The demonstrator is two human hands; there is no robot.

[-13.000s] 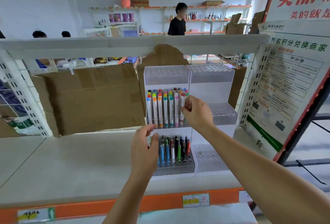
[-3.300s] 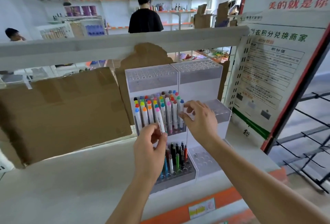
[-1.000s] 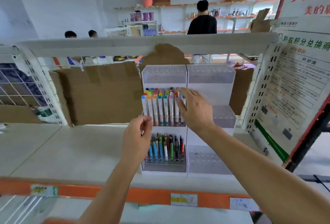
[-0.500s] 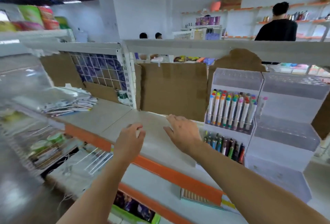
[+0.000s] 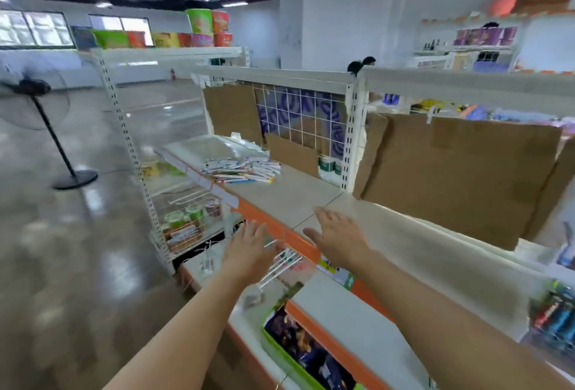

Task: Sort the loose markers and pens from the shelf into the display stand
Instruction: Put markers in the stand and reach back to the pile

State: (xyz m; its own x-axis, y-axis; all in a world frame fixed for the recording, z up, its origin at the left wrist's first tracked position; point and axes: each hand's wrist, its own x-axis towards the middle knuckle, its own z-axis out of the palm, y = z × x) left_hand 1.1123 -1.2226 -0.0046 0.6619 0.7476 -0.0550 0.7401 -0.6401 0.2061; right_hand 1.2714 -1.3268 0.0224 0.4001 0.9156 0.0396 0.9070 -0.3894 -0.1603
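A pile of loose markers and pens (image 5: 241,168) lies on the white shelf (image 5: 289,200) at its far left part, near the wire-grid back panel. My left hand (image 5: 250,251) hovers in front of the shelf's orange edge with fingers spread, holding nothing. My right hand (image 5: 337,235) is stretched out flat over the shelf's front edge, also holding nothing. Both hands are well short of the pile. The display stand is almost out of view; only a blurred bit of coloured pens (image 5: 557,318) shows at the right edge.
Brown cardboard (image 5: 460,178) leans against the shelf back on the right. A lower shelf holds a green box (image 5: 308,355) and white wire hooks (image 5: 280,262). A standing fan (image 5: 46,128) is on the shiny floor to the left. Snack cups fill a wire basket (image 5: 186,224).
The view has swung further left, away from the display stand, bringing the marker pile closer to the centre. Both hands have opened out flat and moved left along the shelf edge.
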